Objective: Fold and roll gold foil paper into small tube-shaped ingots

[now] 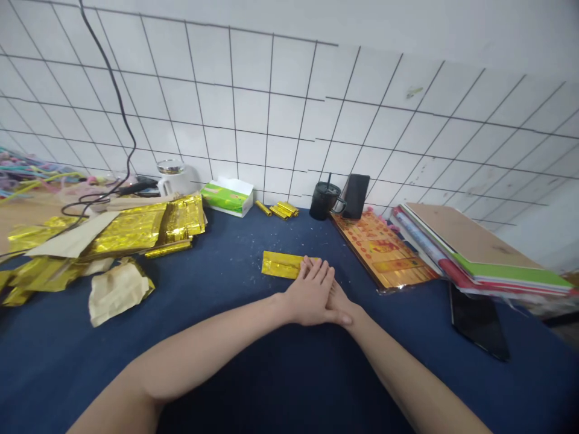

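Note:
My left hand [310, 299] lies across the back of my right hand, its fingers stretched out and its thumb resting by the right wrist. Most of my right hand [338, 298] is covered, and its fingers are hidden. Both hands are at the right end of a flat gold foil strip [281, 264], which lies on the dark blue cloth [221, 259]. Farther back, near the wall, are several small gold foil rolls [284, 210].
Gold foil sheets [131, 229] and a crumpled paper piece [118, 292] lie left. A tissue pack [228, 198], a black mug [324, 201] and an upright phone [356, 196] stand behind. On the right are orange packets [384, 250], stacked folders [479, 241] and a dark tablet-like device [479, 322].

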A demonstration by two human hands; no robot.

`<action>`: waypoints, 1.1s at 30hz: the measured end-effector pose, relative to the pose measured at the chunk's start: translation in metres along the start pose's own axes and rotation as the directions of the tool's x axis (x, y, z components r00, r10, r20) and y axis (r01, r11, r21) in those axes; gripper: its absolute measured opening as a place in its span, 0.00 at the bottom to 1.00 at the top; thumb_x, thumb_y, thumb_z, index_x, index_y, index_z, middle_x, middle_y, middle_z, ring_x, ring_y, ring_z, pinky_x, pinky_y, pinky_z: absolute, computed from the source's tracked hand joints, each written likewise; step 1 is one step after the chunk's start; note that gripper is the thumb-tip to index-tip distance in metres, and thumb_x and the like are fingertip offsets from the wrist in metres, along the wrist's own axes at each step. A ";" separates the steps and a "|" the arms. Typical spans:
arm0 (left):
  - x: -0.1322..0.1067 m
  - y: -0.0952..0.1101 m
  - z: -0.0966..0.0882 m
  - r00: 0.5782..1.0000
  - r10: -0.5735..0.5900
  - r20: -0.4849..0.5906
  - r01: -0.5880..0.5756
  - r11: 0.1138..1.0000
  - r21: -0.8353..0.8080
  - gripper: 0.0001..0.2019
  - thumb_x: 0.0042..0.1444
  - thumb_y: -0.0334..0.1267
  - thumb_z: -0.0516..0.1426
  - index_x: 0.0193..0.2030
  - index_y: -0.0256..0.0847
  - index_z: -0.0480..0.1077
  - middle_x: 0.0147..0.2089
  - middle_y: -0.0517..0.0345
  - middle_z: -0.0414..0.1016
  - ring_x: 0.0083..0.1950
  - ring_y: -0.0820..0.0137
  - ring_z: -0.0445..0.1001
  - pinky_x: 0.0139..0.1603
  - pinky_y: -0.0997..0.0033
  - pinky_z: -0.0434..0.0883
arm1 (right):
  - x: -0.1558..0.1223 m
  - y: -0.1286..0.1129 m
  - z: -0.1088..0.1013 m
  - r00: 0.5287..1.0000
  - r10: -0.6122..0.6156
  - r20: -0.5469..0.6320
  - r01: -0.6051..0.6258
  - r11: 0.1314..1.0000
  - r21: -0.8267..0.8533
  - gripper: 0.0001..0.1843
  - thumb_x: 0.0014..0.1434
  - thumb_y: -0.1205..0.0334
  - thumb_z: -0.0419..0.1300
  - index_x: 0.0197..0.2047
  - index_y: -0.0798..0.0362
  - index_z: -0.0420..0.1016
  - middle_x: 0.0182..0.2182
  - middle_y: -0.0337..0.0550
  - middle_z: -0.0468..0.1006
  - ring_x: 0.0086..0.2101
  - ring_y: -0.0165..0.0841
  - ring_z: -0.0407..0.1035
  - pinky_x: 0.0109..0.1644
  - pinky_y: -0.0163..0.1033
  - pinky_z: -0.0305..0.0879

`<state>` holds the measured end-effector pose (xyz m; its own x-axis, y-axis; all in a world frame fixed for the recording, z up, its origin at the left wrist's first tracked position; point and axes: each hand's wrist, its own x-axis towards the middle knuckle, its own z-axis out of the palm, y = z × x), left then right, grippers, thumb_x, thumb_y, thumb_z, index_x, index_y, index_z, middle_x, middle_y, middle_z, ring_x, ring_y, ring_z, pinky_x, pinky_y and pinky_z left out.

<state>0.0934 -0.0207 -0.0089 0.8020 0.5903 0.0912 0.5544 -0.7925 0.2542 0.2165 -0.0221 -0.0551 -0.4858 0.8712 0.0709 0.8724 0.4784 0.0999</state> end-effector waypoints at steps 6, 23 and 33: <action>-0.006 -0.030 0.002 0.995 -0.063 0.077 0.065 0.997 -0.028 0.44 0.51 0.64 0.34 0.64 0.28 0.35 0.66 0.43 0.32 0.66 0.56 0.29 0.61 0.53 0.39 | 0.006 -0.005 -0.017 0.985 0.019 0.172 -0.035 0.995 0.093 0.36 0.56 0.52 0.46 0.64 0.54 0.39 0.62 0.54 0.41 0.60 0.50 0.37 0.58 0.61 0.35; -0.072 -0.078 -0.009 0.980 -0.154 0.123 0.131 0.976 0.174 0.45 0.50 0.65 0.33 0.63 0.26 0.39 0.65 0.39 0.35 0.66 0.59 0.31 0.62 0.55 0.38 | 0.008 -0.007 -0.022 0.979 0.120 0.166 -0.156 0.961 0.226 0.42 0.55 0.37 0.34 0.64 0.59 0.33 0.63 0.50 0.36 0.61 0.40 0.29 0.60 0.54 0.30; -0.073 -0.078 -0.010 0.982 -0.161 0.100 0.148 0.980 0.132 0.45 0.49 0.65 0.35 0.63 0.29 0.41 0.66 0.40 0.35 0.66 0.57 0.32 0.62 0.55 0.38 | 0.009 -0.009 -0.024 0.974 0.133 0.184 -0.166 0.970 0.176 0.42 0.55 0.37 0.33 0.64 0.59 0.36 0.63 0.49 0.36 0.61 0.39 0.29 0.61 0.53 0.31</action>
<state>-0.0103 -0.0002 -0.0257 0.7202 0.6921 -0.0478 0.6911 -0.7099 0.1356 0.2031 -0.0212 -0.0317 -0.3469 0.9326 -0.1000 0.9366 0.3388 -0.0898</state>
